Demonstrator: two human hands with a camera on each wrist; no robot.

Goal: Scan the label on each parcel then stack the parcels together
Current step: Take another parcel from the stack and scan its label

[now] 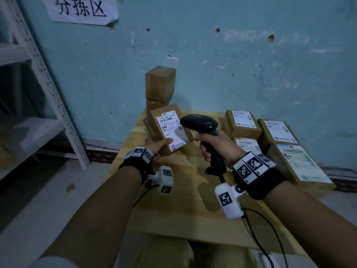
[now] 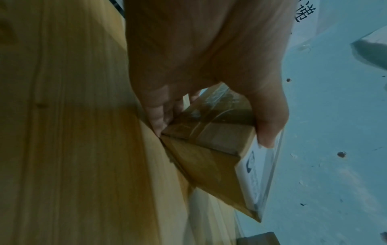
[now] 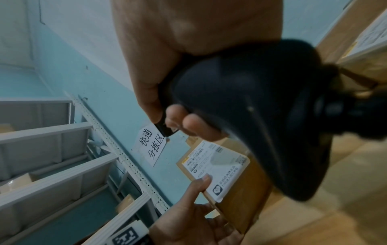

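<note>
My left hand (image 1: 157,147) grips a small brown parcel (image 1: 164,120) by its near end, thumb on the white label (image 1: 172,129), tilted up above the wooden table (image 1: 173,190). In the left wrist view the parcel (image 2: 209,149) sits between thumb and fingers. My right hand (image 1: 214,146) grips a black barcode scanner (image 1: 201,123) by its handle, its head just right of the label. The right wrist view shows the scanner (image 3: 261,116) above the labelled parcel (image 3: 220,165). Several labelled parcels (image 1: 243,122) lie at the table's right side.
Two plain boxes (image 1: 160,84) are stacked against the blue wall at the table's far left corner. A white metal shelf rack (image 1: 48,84) stands at the left. The scanner's cable (image 1: 270,238) hangs off the table's near edge. A paper sign (image 1: 81,8) hangs on the wall.
</note>
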